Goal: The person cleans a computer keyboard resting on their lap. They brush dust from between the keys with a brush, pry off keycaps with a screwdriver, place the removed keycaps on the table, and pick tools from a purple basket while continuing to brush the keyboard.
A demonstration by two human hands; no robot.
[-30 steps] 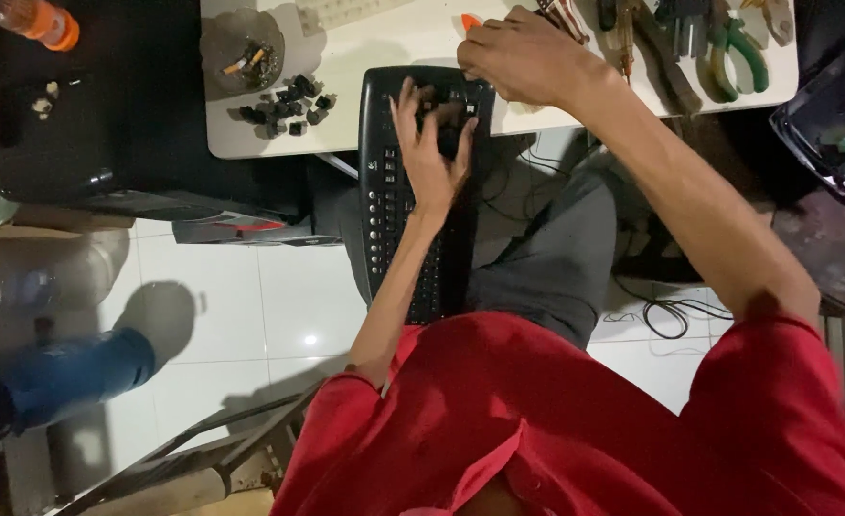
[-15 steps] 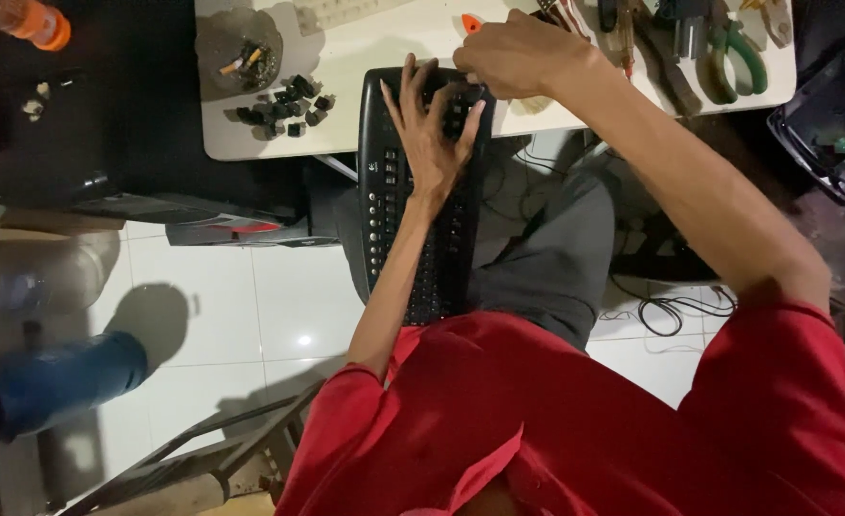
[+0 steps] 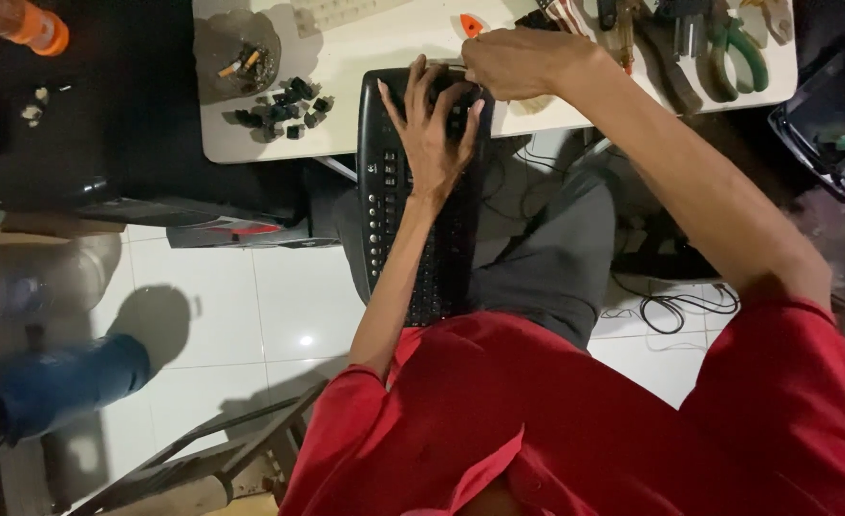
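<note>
A black keyboard (image 3: pixel 413 258) rests lengthwise from my lap onto the edge of a white table (image 3: pixel 374 57). My left hand (image 3: pixel 432 134) lies flat on the keyboard's far end, fingers spread over the keys. My right hand (image 3: pixel 518 62) is curled into a loose fist at the keyboard's top right corner, close to the left fingertips. Whatever is inside the fist is hidden. A small heap of loose black keycaps (image 3: pixel 284 107) sits on the table left of the keyboard.
A grey dish with butts (image 3: pixel 241 57) stands beside the keycaps. An orange pick (image 3: pixel 472 25), pliers with green handles (image 3: pixel 728 48) and other hand tools lie at the table's far right. A black box (image 3: pixel 59 124) stands left. Cables (image 3: pixel 671 306) trail on the white tiled floor.
My left hand has slid up the keyboard toward the table and now lies closer to my right hand. The right hand has stayed at the keyboard's top corner.
</note>
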